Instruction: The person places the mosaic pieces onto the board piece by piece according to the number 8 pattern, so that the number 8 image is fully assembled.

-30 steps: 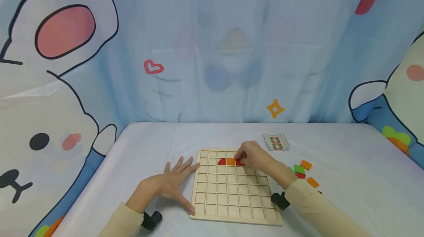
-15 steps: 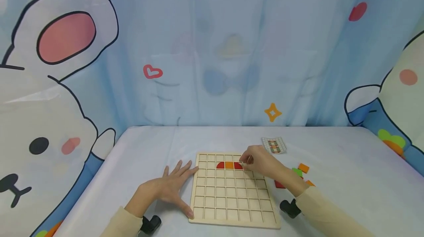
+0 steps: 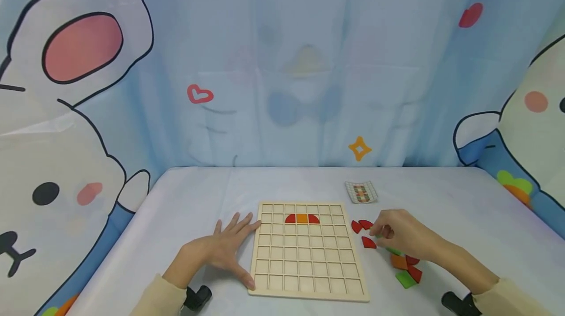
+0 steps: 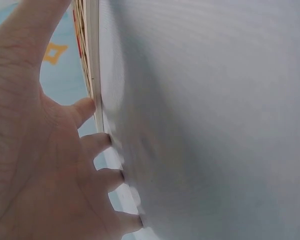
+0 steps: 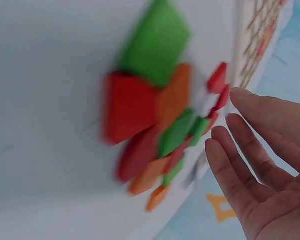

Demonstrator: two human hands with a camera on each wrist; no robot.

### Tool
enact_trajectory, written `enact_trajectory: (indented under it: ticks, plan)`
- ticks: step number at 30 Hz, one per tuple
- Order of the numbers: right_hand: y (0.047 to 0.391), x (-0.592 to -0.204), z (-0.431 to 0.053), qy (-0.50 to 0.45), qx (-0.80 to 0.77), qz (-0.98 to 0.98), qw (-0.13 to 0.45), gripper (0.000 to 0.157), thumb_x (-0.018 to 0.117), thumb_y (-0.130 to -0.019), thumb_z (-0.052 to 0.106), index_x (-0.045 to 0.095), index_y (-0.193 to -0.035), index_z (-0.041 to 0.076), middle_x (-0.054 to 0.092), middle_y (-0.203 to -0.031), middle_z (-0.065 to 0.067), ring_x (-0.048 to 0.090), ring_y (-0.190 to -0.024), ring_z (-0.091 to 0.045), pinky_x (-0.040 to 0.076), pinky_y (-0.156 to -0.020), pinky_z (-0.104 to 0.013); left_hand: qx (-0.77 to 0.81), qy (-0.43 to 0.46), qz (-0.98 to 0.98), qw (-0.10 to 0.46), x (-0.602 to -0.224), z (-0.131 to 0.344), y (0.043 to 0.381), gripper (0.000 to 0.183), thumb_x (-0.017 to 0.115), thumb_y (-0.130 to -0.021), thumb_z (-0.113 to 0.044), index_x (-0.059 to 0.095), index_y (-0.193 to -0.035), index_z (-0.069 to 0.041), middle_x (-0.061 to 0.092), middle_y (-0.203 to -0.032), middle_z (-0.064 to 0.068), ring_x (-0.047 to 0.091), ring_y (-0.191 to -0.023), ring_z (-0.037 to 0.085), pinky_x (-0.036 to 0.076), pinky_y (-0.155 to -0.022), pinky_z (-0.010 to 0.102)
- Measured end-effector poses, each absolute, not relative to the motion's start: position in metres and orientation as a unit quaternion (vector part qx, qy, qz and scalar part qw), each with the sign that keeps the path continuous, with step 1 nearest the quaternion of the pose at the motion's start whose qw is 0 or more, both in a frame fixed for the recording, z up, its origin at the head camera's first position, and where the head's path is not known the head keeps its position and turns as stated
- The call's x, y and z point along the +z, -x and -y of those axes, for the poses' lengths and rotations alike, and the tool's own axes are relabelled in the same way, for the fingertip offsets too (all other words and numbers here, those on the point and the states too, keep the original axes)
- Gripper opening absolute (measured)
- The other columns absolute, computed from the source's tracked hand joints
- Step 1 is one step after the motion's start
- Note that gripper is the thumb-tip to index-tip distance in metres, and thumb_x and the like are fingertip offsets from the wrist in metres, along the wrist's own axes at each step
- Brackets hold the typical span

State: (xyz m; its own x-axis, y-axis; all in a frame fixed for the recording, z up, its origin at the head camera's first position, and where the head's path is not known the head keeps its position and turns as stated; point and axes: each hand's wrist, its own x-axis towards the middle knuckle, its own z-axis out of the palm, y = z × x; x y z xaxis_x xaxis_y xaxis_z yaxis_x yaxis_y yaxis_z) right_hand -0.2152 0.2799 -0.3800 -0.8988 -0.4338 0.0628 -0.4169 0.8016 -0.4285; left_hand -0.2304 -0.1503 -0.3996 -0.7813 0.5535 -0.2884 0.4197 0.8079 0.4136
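A wooden grid board (image 3: 309, 257) lies on the table. In one row near its far edge sit a red quarter-round tile (image 3: 290, 218), an orange square tile (image 3: 302, 218) and a second red quarter-round tile (image 3: 313, 219). My left hand (image 3: 225, 249) is spread flat, thumb and forefinger against the board's left edge. Right of the board, my right hand (image 3: 408, 232) hovers over loose tiles with fingers slightly bent. Its fingertips are close to a red quarter-round tile (image 3: 369, 242). In the right wrist view nothing shows between thumb and fingers (image 5: 240, 175).
Several loose tiles lie by my right hand, among them a green tile (image 3: 405, 279) and an orange tile (image 3: 398, 261). Behind the board's right corner is a small card with a printed coloured pattern (image 3: 361, 192). A blue cartoon curtain (image 3: 247, 124) hangs behind the white table.
My right hand has left the red tile in the board's row and moved right, over the loose tiles. My left hand has kept its place at the board's edge.
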Motion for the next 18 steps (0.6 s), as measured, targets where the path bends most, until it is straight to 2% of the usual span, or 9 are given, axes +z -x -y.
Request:
enact_trajectory:
  ticks: [8,18]
  plan:
    - [0.210,-0.388,-0.304,0.168,-0.196,-0.965,0.051,0.020,0.090,-0.079,0.003,0.081,-0.097,0.004,0.067,-0.085,0.006,0.054,-0.073,-0.012,0.054,-0.063,-0.021,0.165,-0.260,-0.931,0.196,-0.401,0.151,0.231,0.130,0.094,-0.071,-0.056,0.016,-0.169,-0.020,0.004,-0.176,0.014,-0.004,-0.160,0.042,-0.001,-0.121,0.073]
    - [0.211,-0.393,-0.299,0.120,-0.209,-0.969,0.062,0.024,0.088,-0.081,0.000,0.079,-0.102,-0.004,0.067,-0.084,0.003,0.055,-0.074,-0.015,0.056,-0.065,-0.024,0.169,-0.266,-0.929,0.196,-0.399,0.152,0.231,0.129,0.094,-0.072,-0.054,0.016,-0.169,-0.019,0.004,-0.176,0.015,-0.004,-0.160,0.042,-0.001,-0.120,0.074]
